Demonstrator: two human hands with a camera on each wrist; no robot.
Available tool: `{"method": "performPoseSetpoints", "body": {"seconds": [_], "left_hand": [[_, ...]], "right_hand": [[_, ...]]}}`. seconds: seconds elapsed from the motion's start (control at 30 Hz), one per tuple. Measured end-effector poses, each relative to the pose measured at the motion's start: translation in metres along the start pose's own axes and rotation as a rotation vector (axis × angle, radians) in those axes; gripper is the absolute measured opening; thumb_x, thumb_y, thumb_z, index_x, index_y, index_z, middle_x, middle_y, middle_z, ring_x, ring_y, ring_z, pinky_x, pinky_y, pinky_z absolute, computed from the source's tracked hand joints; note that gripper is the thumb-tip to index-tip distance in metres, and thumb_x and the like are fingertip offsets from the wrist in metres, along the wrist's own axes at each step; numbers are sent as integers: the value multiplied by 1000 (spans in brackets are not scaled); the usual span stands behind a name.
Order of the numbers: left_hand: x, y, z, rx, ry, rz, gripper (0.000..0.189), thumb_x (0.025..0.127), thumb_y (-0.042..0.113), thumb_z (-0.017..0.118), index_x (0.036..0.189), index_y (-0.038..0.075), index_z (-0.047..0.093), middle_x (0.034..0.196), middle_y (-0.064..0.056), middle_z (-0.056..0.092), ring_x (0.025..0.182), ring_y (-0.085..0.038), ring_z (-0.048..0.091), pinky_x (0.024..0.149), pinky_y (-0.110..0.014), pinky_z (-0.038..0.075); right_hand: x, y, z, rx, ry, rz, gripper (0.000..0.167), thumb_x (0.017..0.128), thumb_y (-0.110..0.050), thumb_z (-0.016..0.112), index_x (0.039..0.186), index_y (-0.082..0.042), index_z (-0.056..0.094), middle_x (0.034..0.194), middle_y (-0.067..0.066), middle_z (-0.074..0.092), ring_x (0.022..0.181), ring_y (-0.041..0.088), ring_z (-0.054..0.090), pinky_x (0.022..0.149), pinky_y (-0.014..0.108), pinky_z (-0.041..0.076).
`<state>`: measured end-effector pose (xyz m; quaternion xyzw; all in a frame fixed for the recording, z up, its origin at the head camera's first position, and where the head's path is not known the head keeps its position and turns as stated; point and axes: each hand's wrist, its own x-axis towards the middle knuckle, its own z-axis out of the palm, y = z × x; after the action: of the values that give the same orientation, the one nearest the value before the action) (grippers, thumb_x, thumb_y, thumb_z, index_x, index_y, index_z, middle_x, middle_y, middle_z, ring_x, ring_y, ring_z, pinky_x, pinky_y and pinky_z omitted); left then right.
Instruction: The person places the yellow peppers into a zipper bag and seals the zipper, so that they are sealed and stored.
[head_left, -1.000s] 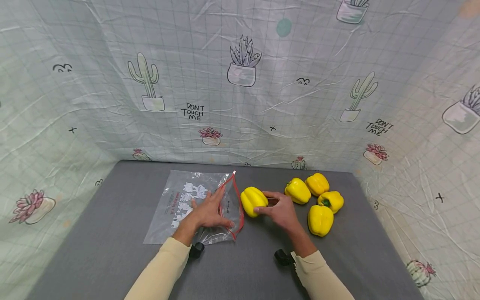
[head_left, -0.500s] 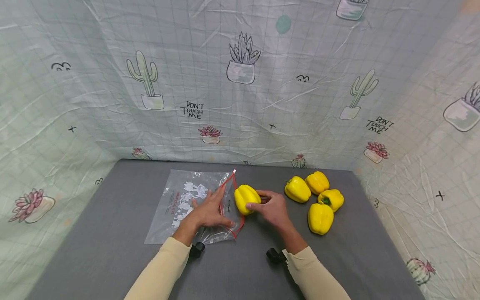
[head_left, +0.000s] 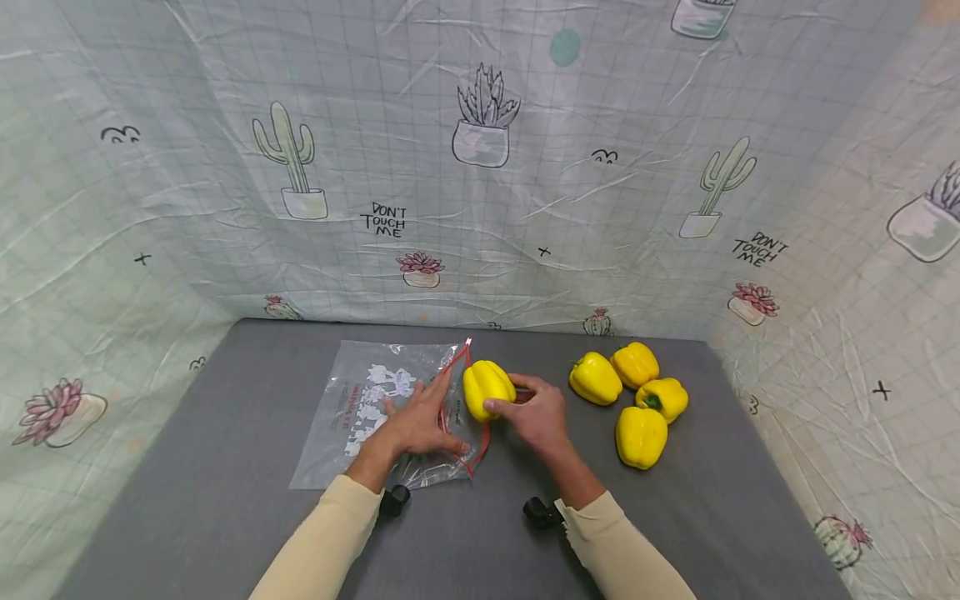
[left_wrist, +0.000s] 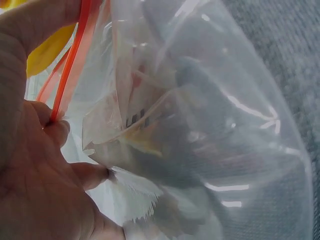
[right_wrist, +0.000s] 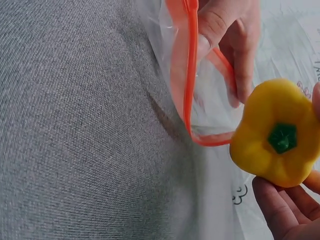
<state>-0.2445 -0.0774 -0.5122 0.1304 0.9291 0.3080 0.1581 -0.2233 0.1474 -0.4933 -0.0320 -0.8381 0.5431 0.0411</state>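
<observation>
A clear plastic zip bag with a red zip strip along its mouth lies flat on the grey table. My left hand rests at that mouth, thumb and fingers spread wide apart; the right wrist view shows the red strips parted around them. With thumb and fingertips, my right hand grips a yellow bell pepper just at the bag's mouth, over its right edge. The pepper's green stem end faces the right wrist camera. Part of the bag's mouth is hidden behind the pepper.
Several more yellow bell peppers sit in a cluster on the right side of the grey table. A patterned cloth hangs behind the table and along both sides.
My right hand has carried the bell pepper leftward and slightly away from me, up to the bag's mouth. The left hand, the bag and the other peppers have stayed in place.
</observation>
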Motion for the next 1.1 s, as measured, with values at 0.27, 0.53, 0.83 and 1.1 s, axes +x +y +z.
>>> {"method": "performPoseSetpoints", "body": {"seconds": [0.27, 0.53, 0.83, 1.1], "left_hand": [[0, 0, 0, 12, 5, 22, 133, 69, 51, 90, 170, 22, 7, 178, -1, 13, 161, -52, 9, 108, -91, -7], [0, -1, -1, -4, 19, 31, 133, 69, 50, 89, 170, 22, 6, 177, -4, 15, 160, -53, 12, 107, -92, -5], [-2, 0, -1, 1, 10, 27, 134, 69, 49, 90, 170, 21, 6, 178, -4, 13, 160, -53, 12, 107, -92, -5], [-1, 1, -3, -8, -5, 31, 135, 71, 43, 90, 170, 22, 2, 178, -4, 8, 160, -54, 10, 105, -93, -7]], "right_hand": [[-4, -4, 7, -15, -8, -16, 63, 79, -32, 91, 131, -3, 71, 127, 18, 73, 106, 32, 75, 85, 42, 64], [-3, -6, 18, -8, -17, -40, 63, 79, -30, 91, 131, -2, 71, 127, 19, 72, 106, 34, 75, 83, 42, 64], [-1, -6, 22, -57, -4, -23, 64, 78, -33, 92, 130, 0, 71, 124, 19, 74, 103, 33, 75, 83, 42, 64], [6, -10, 28, -158, 41, 9, 68, 76, -39, 92, 129, -1, 72, 124, 18, 74, 100, 30, 72, 83, 42, 63]]}}
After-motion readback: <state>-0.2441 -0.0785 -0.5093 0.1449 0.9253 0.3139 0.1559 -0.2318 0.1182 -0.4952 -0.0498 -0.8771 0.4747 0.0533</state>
